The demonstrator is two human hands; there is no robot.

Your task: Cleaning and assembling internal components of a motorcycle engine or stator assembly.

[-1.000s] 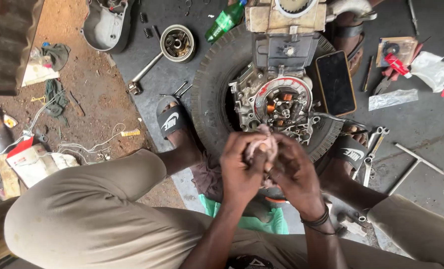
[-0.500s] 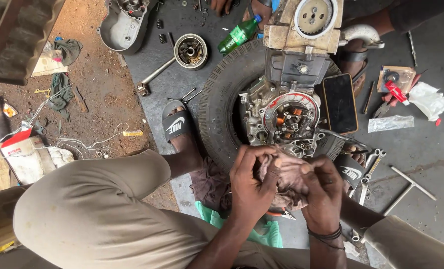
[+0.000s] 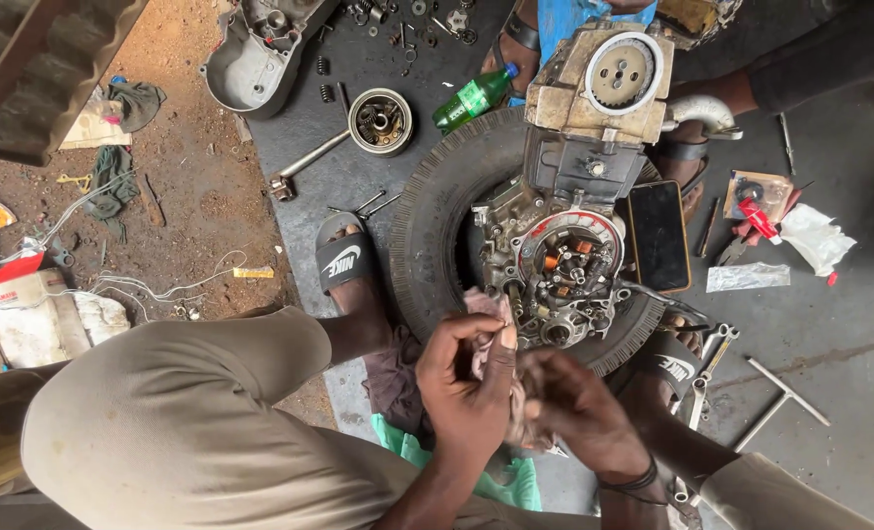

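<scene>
- Your left hand (image 3: 466, 378) has its fingers clenched on a dirty pinkish rag (image 3: 491, 319), held just in front of the engine (image 3: 564, 265).
- Your right hand (image 3: 574, 407) grips the same rag from below (what is inside it is hidden).
- The engine lies on a tyre (image 3: 432, 236) on the floor.
- A black phone (image 3: 659, 236) rests on the tyre beside the engine.

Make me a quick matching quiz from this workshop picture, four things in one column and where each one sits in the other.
1. green bottle
2. phone
3. engine
4. rag

a. in the hands
b. resting on the tyre
c. on the tyre's right rim, beside the engine
d. on the ground above the tyre

Pairs: 1-d, 2-c, 3-b, 4-a
</scene>
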